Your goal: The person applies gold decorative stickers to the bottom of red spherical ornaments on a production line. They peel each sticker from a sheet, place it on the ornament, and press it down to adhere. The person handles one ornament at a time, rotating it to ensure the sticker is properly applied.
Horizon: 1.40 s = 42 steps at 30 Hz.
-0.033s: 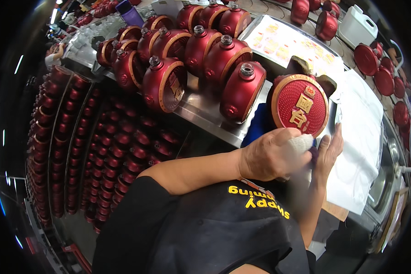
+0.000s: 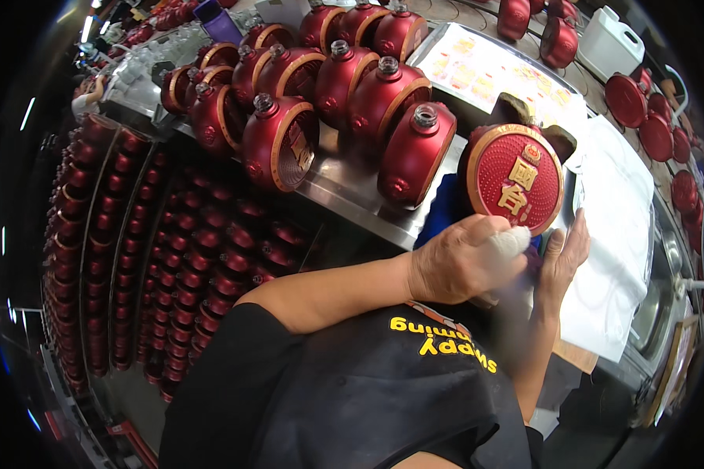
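A round red bottle [image 2: 518, 181] with a gold-brown rim and raised gold characters lies face up, tilted towards me, over a blue cloth [image 2: 446, 207]. At its lower edge my left hand [image 2: 463, 262] is closed in a fist. A white cover [image 2: 512, 242], seemingly on a finger, shows at its far side; what the fingers hold, if anything, is hidden. My right hand [image 2: 565, 254] is beside the bottle's lower right, thumb and fingers stretched out. Dark, blurred material shows between the hands. Two brown padded supports [image 2: 559, 143] touch the bottle's far side.
Several red bottles [image 2: 418, 156] with clear glass necks stand on the metal table to the left. Beyond is a tray [image 2: 489, 74] of printed pieces. White sheets [image 2: 614, 234] and a sink [image 2: 655, 309] lie right; a white jug [image 2: 612, 43] stands far right. Racked bottles [image 2: 203, 266] fill the lower left.
My left hand has shifted slightly, its white-covered fingertip now nearer the bottle's lower edge. The right hand and the bottle stay nearly the same.
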Each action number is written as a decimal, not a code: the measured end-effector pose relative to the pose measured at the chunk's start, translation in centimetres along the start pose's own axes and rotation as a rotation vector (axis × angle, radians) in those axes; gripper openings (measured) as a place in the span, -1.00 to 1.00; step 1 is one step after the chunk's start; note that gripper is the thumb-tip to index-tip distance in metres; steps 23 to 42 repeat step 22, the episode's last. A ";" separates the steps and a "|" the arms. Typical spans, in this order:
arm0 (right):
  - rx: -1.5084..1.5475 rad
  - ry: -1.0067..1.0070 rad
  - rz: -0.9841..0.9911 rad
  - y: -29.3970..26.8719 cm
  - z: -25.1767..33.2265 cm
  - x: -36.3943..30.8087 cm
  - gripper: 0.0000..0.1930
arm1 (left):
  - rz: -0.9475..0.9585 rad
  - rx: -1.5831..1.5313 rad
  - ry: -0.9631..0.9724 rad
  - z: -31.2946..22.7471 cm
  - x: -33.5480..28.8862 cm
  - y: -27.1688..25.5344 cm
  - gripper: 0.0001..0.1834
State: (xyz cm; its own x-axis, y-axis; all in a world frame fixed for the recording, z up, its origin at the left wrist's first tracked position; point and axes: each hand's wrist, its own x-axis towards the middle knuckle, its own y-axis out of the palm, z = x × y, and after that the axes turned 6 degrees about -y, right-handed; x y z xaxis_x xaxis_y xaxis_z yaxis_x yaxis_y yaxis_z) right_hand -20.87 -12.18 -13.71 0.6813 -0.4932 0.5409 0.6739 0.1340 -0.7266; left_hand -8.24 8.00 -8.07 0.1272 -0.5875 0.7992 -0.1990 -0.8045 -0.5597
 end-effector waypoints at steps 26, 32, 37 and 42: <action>-0.151 0.089 -0.224 1.5 4.5 -4.9 -0.41 | 0.471 -0.315 0.048 3.5 -1.7 0.0 -0.19; -0.151 0.089 -0.224 1.5 4.5 -4.9 -0.41 | 0.471 -0.315 0.048 3.5 -1.7 0.0 -0.19; -0.151 0.089 -0.224 1.5 4.5 -4.9 -0.41 | 0.471 -0.315 0.048 3.5 -1.7 0.0 -0.19; -0.151 0.089 -0.224 1.5 4.5 -4.9 -0.41 | 0.471 -0.315 0.048 3.5 -1.7 0.0 -0.19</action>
